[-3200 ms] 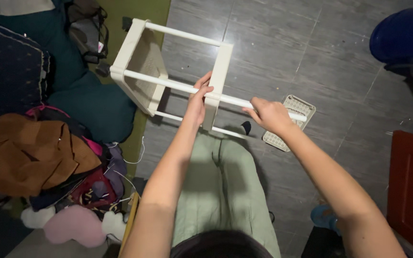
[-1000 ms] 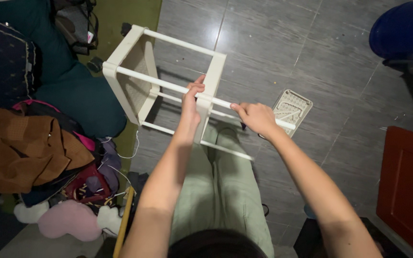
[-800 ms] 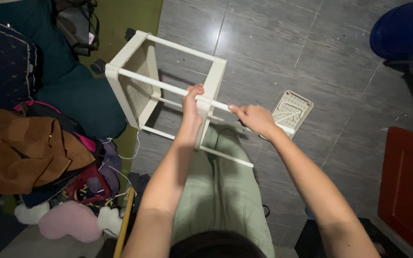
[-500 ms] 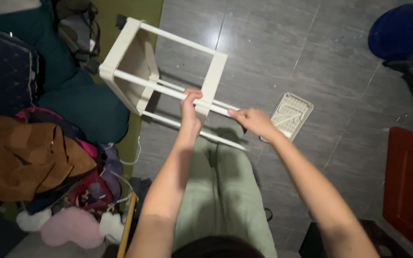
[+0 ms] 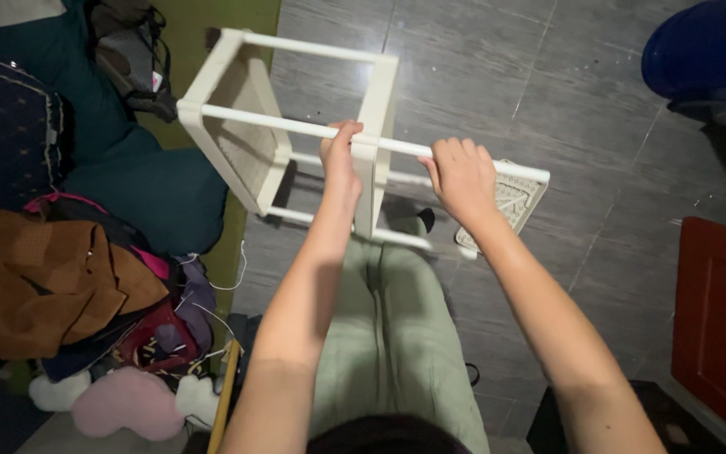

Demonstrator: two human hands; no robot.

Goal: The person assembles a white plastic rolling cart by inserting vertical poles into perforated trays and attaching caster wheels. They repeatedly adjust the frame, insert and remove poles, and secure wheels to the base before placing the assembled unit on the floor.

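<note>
Both hands — left (image 5: 339, 160), right (image 5: 461, 172) — clamp the rack (image 5: 296, 143) rod; keep it level, pulling evenly near the post.

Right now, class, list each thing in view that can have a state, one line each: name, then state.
White plastic rack frame: tipped on its side, held off the floor.
Upper rod: gripped by both hands.
Left hand: closed on the rod at the post.
Right hand: closed on the rod.
Loose perforated panel: lying on the floor.
</note>
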